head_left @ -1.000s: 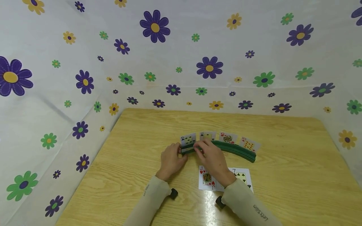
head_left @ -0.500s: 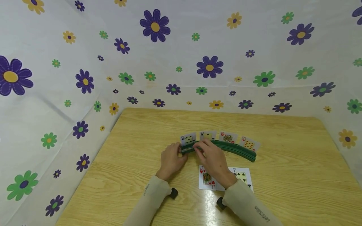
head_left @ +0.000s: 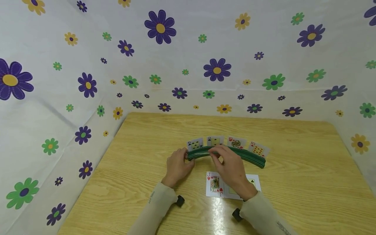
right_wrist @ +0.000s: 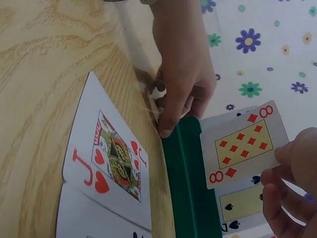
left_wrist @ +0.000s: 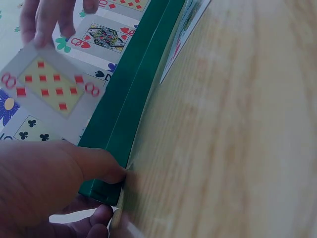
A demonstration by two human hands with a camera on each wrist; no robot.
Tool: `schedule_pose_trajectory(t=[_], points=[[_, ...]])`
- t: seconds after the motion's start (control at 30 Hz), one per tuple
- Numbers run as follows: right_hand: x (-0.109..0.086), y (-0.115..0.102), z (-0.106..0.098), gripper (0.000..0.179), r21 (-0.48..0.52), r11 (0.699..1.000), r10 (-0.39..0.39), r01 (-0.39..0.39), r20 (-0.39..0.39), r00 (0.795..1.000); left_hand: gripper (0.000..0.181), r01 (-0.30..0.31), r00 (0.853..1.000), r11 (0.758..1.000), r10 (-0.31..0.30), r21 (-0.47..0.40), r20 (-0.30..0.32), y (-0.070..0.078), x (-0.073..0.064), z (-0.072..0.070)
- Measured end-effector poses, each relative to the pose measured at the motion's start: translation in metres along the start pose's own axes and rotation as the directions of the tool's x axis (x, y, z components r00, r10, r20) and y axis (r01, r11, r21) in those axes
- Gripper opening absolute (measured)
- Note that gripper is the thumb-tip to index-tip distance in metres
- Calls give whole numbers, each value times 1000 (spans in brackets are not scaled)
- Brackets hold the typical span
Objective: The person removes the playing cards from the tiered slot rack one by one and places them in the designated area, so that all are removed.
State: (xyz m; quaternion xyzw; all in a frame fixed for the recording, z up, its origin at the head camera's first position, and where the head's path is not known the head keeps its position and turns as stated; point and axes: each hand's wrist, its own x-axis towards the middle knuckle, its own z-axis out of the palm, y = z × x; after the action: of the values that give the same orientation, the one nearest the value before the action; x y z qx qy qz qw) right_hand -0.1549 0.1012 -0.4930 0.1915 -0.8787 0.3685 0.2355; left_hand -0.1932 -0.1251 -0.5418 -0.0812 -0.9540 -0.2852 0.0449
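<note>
A green curved card holder (head_left: 248, 158) lies on the table. My left hand (head_left: 177, 164) grips its left end, thumb on the near side. My right hand (head_left: 230, 164) pinches the eight of diamonds (right_wrist: 245, 144) by one edge; the card tilts over the holder's left half, in front of the standing cards. Whether its lower edge sits in a slot, I cannot tell. In the holder's back row stand a clubs card (head_left: 195, 144), a two of spades (head_left: 215, 141), a queen of hearts (head_left: 236, 143) and a ten of diamonds (head_left: 258, 150).
A jack of hearts (head_left: 214, 183) lies face up on the wooden table (head_left: 147, 130), nearer to me than the holder. Beside it are more face-up cards, partly hidden under my right hand and wrist. Flower-print cloth (head_left: 188, 49) hangs behind and at the sides.
My right hand has moved a little to the right along the holder, away from my left hand. My left hand and the holder have stayed in place.
</note>
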Motion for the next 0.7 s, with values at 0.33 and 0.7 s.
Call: schedule_pose_trajectory(t=[0.33,0.7], points=[[-19,21,-32,20,31,999,30,-28,-88,996,24,18,1000,1000,-18,11,9,-3,1,2],[-33,38,-57,21,43,992,121,-117,-106,987,23,11,1000,1000,-11,0,16,-3,2,4]])
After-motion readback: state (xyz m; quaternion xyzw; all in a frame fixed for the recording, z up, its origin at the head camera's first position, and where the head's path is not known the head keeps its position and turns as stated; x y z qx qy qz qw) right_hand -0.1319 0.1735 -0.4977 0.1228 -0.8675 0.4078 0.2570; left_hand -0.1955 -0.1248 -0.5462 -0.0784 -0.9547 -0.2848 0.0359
